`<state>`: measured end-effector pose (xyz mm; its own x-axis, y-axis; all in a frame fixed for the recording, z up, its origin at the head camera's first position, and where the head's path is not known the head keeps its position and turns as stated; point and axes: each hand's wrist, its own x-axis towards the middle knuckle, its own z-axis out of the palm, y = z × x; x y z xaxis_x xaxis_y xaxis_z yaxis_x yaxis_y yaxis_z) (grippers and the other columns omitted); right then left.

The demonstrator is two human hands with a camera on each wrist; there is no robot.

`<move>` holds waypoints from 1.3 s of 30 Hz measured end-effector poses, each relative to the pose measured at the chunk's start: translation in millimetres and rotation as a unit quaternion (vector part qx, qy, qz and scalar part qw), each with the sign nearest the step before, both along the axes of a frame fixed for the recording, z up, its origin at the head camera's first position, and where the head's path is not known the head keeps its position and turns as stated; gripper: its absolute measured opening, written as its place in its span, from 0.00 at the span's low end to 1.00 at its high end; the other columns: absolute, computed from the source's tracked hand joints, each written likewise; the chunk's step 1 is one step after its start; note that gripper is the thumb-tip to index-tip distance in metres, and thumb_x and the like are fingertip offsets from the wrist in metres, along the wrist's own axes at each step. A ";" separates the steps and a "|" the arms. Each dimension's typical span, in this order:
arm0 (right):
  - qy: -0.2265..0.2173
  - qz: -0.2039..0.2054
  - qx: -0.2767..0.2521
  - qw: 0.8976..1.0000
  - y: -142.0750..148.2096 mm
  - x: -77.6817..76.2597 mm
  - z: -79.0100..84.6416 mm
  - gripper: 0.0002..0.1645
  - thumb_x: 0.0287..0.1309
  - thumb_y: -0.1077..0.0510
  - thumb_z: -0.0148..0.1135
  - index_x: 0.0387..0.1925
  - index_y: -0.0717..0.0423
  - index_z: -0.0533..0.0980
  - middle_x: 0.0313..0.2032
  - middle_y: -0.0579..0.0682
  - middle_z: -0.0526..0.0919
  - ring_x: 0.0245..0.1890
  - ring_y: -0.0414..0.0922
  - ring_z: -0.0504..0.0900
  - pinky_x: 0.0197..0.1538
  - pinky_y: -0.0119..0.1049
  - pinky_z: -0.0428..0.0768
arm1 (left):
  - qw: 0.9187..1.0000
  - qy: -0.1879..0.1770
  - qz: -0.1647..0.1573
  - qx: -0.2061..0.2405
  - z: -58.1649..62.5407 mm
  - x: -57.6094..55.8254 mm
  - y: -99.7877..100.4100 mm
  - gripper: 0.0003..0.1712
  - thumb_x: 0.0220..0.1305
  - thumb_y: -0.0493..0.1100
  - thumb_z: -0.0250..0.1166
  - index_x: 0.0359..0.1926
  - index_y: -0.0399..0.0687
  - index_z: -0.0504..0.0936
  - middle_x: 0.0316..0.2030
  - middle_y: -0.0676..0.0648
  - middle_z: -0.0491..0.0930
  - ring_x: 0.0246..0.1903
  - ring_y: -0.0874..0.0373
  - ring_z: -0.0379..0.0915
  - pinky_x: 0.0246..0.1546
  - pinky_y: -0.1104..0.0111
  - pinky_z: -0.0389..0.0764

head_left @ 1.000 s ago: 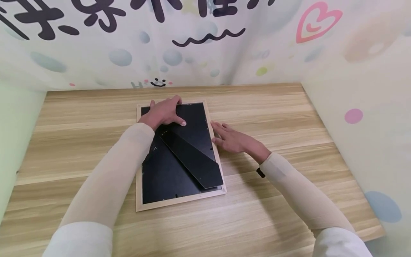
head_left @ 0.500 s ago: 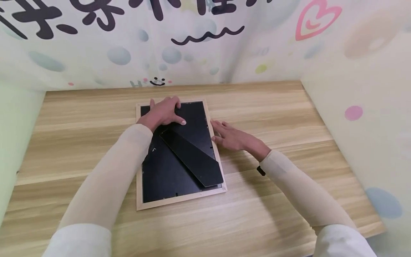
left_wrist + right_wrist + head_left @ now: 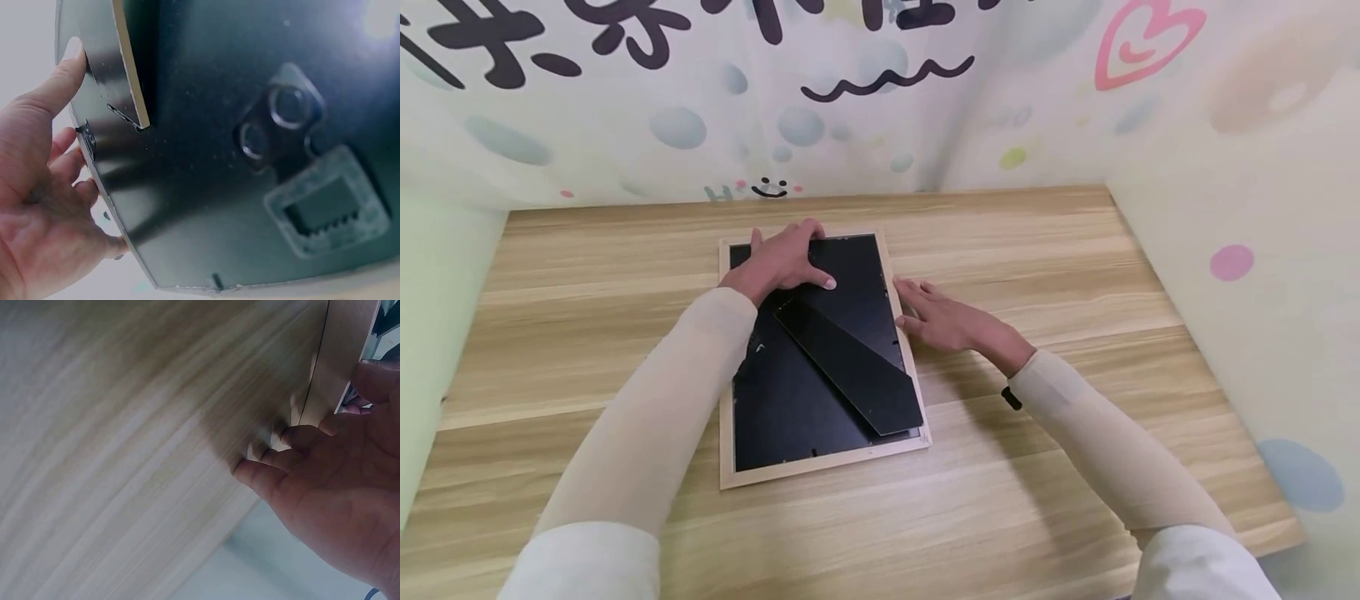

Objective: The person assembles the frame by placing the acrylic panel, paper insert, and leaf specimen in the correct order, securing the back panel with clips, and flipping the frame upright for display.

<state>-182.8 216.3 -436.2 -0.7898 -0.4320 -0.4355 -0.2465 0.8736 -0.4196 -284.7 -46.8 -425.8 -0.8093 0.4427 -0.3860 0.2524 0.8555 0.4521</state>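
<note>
A picture frame [image 3: 820,469] with a pale wooden rim lies face down, its black backing [image 3: 782,421] upward. A black easel leg [image 3: 853,367] slants across the backing toward the near right corner. My left hand [image 3: 782,258] grips the far edge, fingers bent over the rim and thumb laid on the backing. A metal sawtooth hanger [image 3: 369,200] shows on the backing in the left wrist view. At the right side of the frame, my right hand [image 3: 951,325] rests with its fingers loosely extended, their tips at the rim and the table, thumb at the rim.
The frame lies on a wood-grain table [image 3: 587,333]. Behind it stands a printed white backdrop [image 3: 880,150] with dark lettering and bubbles. Pale walls border the table at the left and right, the right wall [image 3: 1262,333] bearing coloured dots.
Both hands and the frame hold almost the same place; only the head view has shifted slightly.
</note>
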 end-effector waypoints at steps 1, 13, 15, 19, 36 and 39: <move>0.000 0.000 0.000 1.000 0.1 0.3 0.0 0.43 0.74 0.43 0.40 0.77 0.50 0.33 0.77 0.53 0.37 0.76 0.57 0.34 0.75 0.50 0.42 | 1.000 0.001 -0.001 0.000 -0.3 -0.2 0.4 0.48 0.58 0.60 0.68 0.72 0.54 0.53 0.70 0.40 0.56 0.67 0.39 0.59 0.68 0.39 0.24; 0.003 0.002 0.001 1.000 -0.2 0.5 0.1 0.42 0.74 0.43 0.40 0.77 0.50 0.33 0.77 0.54 0.38 0.76 0.57 0.34 0.75 0.50 0.42 | 1.000 0.008 -0.002 -0.007 1.1 -0.9 0.7 0.47 0.58 0.60 0.68 0.71 0.55 0.55 0.69 0.39 0.58 0.65 0.38 0.60 0.68 0.38 0.27; 0.002 0.000 0.002 1.000 -0.2 0.1 -0.1 0.42 0.74 0.43 0.40 0.77 0.49 0.33 0.77 0.53 0.37 0.76 0.57 0.34 0.75 0.50 0.42 | 1.000 0.010 0.000 -0.010 1.7 -1.4 0.7 0.47 0.58 0.60 0.69 0.71 0.55 0.55 0.68 0.39 0.59 0.65 0.38 0.60 0.68 0.37 0.27; -0.001 -0.002 0.000 1.000 -0.8 -0.4 1.1 0.42 0.74 0.43 0.40 0.77 0.49 0.33 0.77 0.53 0.37 0.76 0.57 0.34 0.75 0.50 0.42 | 1.000 0.012 0.003 -0.014 2.5 -2.6 0.9 0.46 0.57 0.60 0.69 0.70 0.55 0.56 0.68 0.39 0.59 0.66 0.38 0.59 0.68 0.37 0.28; -0.006 -0.007 -0.002 1.000 -1.5 2.5 1.1 0.43 0.74 0.43 0.40 0.77 0.48 0.33 0.77 0.52 0.37 0.76 0.57 0.33 0.75 0.50 0.43 | 1.000 0.017 0.011 -0.007 2.3 1.9 1.3 0.45 0.57 0.58 0.70 0.69 0.52 0.59 0.67 0.37 0.61 0.67 0.40 0.57 0.68 0.37 0.30; -0.003 -0.007 0.000 1.000 -1.0 2.6 1.3 0.42 0.74 0.43 0.40 0.77 0.48 0.33 0.77 0.52 0.37 0.76 0.57 0.34 0.75 0.50 0.43 | 1.000 0.021 0.012 -0.002 1.4 1.9 1.5 0.45 0.57 0.58 0.70 0.69 0.52 0.59 0.67 0.37 0.62 0.67 0.40 0.57 0.68 0.37 0.30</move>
<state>-180.2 215.3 -434.9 -0.7932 -0.4201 -0.4409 -0.2309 0.8774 -0.4205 -282.8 -45.3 -424.4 -0.8349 0.4214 -0.3540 0.2500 0.8634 0.4382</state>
